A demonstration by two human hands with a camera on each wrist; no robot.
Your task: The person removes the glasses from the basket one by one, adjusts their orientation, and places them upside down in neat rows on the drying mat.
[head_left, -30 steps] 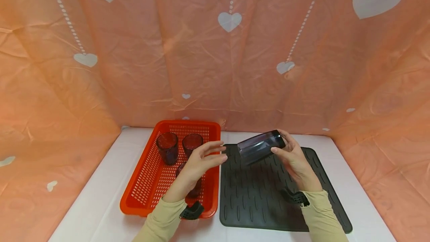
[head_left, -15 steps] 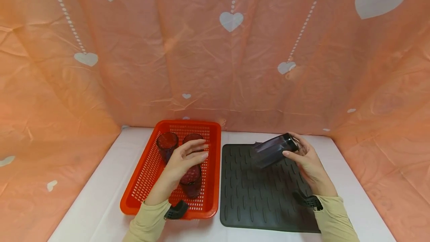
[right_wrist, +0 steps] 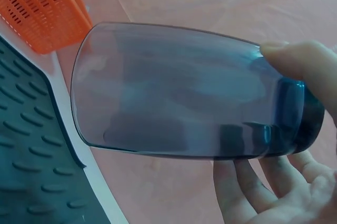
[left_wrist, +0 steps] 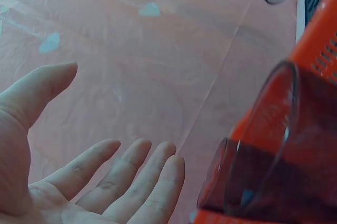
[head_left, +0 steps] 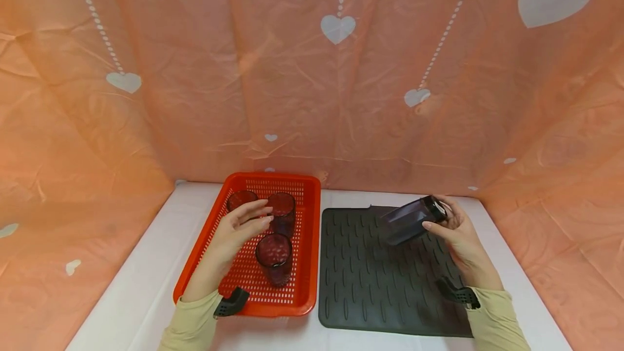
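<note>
My right hand (head_left: 460, 237) grips a dark tinted drinking glass (head_left: 409, 221) near its thick base, above the black ribbed mat (head_left: 361, 286). The glass lies tilted, its mouth toward the left and lower than the base. In the right wrist view the thumb presses one side of the glass (right_wrist: 179, 92) and the fingers curl round the other. My left hand (head_left: 229, 240) hovers over the orange basket (head_left: 312, 297), fingers loosely spread and holding nothing. Under and beside it three similar glasses stand upright in the basket, the front one (head_left: 274, 256) fully visible, the left-back one partly hidden.
Basket and mat lie side by side on a white table (head_left: 127, 297), a narrow strip of table between them. A pink-orange curtain (head_left: 292, 96) with white hearts hangs behind and at both sides.
My right hand has moved to the right with the glass over the mat. My left hand has drawn back to the left across the basket, uncovering the front glass.
</note>
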